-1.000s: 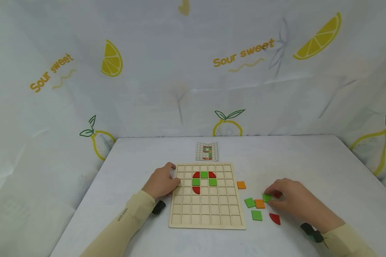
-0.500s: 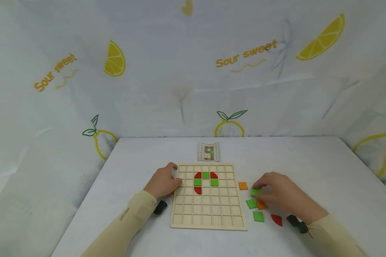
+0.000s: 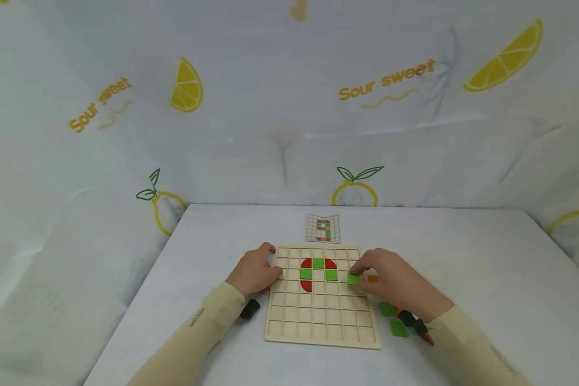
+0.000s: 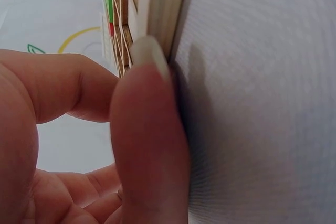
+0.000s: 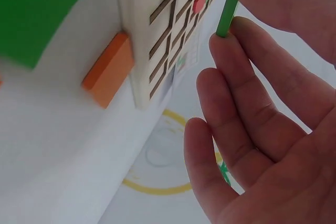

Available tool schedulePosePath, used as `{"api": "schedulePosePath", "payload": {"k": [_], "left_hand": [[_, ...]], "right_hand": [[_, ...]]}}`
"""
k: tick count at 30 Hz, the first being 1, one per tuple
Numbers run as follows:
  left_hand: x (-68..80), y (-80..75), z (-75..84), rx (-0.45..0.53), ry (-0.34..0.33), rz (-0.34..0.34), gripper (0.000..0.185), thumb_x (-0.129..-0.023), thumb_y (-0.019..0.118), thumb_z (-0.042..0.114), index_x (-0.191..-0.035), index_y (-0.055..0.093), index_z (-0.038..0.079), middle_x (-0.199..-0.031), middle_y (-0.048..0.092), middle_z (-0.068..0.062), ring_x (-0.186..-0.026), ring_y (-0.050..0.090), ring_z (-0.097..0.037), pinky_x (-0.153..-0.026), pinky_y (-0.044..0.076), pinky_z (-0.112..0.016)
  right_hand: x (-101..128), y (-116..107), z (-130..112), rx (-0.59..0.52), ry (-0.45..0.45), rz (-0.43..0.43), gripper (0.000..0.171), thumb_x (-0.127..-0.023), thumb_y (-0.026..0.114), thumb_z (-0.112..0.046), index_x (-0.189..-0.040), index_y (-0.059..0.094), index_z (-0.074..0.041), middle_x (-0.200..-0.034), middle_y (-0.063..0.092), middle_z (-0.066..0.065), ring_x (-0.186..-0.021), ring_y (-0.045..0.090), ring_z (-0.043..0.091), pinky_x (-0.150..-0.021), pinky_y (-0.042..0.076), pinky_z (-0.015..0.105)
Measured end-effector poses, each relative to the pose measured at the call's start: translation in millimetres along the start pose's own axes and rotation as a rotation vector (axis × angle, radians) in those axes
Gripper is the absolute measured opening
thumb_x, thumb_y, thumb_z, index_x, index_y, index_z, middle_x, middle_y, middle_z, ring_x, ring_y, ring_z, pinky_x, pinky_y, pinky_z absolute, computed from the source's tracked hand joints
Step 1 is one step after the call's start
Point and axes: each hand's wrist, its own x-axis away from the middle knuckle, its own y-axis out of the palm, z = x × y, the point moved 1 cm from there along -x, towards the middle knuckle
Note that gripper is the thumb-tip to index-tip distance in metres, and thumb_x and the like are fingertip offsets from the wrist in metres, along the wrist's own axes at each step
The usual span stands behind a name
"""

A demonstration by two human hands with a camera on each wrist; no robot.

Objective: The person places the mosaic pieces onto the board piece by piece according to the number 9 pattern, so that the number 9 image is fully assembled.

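My right hand (image 3: 395,279) pinches a green square tile (image 3: 353,279) over the right side of the wooden grid board (image 3: 323,327). In the right wrist view the green tile (image 5: 227,14) is held edge-on between thumb and fingertips, apart from the board. At the board's left edge, my left hand (image 3: 254,271) holds the rim. Its thumb (image 4: 149,129) lies against the board's edge (image 4: 163,9) in the left wrist view. Red quarter-round tiles (image 3: 306,286) and green square tiles (image 3: 318,263) lie in the upper cells, forming an arch.
Behind the board lies a printed pattern card (image 3: 323,229). An orange tile (image 5: 110,69) lies beside the board's right edge. Nearer are green tiles (image 3: 398,328) and a red piece (image 3: 428,339), partly hidden by the right wrist. A patterned cloth (image 3: 270,107) hangs behind the table.
My right hand has carried the green tile leftward from the loose tiles to above the board's right side. The left hand stays at the board's edge; the view has shifted slightly.
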Motion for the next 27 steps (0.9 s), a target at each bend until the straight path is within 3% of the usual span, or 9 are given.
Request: {"api": "schedulePosePath", "payload": {"k": [15,27], "left_hand": [[-1.8,-1.4,-1.9,-0.015,0.023,0.001,0.057,-0.098,0.066,0.019,-0.151,0.051,0.003,-0.06,0.066,-0.002,-0.046,0.059,-0.014,-0.052,0.048,-0.029],[-1.1,-2.7,-0.7,-0.006,0.016,0.0,0.056,-0.099,0.066,0.02,-0.15,0.052,0.003,-0.063,0.066,-0.003,-0.048,0.06,-0.014,-0.052,0.049,-0.029]], "right_hand": [[-29,16,-27,-0.019,-0.081,-0.039,0.02,-0.09,0.088,-0.017,-0.109,0.083,-0.019,-0.105,0.074,-0.01,-0.107,0.066,0.015,-0.096,0.057,0.042],[-38,30,-42,0.019,-0.077,-0.042,0.017,-0.088,0.09,-0.019,-0.105,0.085,-0.019,-0.098,0.073,-0.012,-0.098,0.064,0.01,-0.091,0.058,0.036]]}}
